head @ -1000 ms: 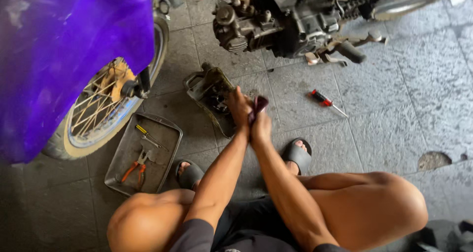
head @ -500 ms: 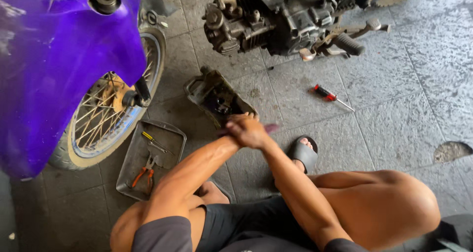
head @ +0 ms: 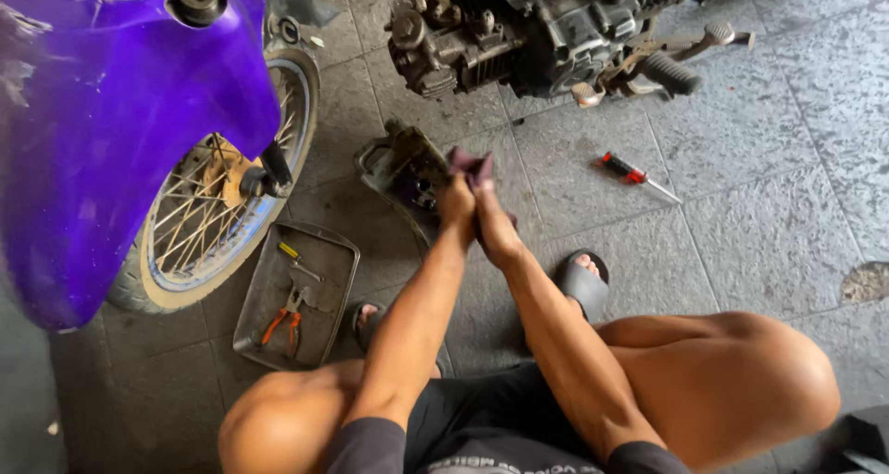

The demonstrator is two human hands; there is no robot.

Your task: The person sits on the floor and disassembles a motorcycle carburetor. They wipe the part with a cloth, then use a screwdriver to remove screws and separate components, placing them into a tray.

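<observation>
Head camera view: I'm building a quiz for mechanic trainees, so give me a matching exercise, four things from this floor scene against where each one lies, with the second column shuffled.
Things:
1. red-handled screwdriver
2. orange-handled pliers
3. engine cover
4. dark red rag

Places:
A. in the metal tray beside the spoked front wheel
B. held between the two hands, left hand and right hand
C. bare on the tiles, right of the hands, below the engine
D. on the floor just beyond and left of the hands

Pairs: 1-C, 2-A, 3-D, 4-B
</observation>
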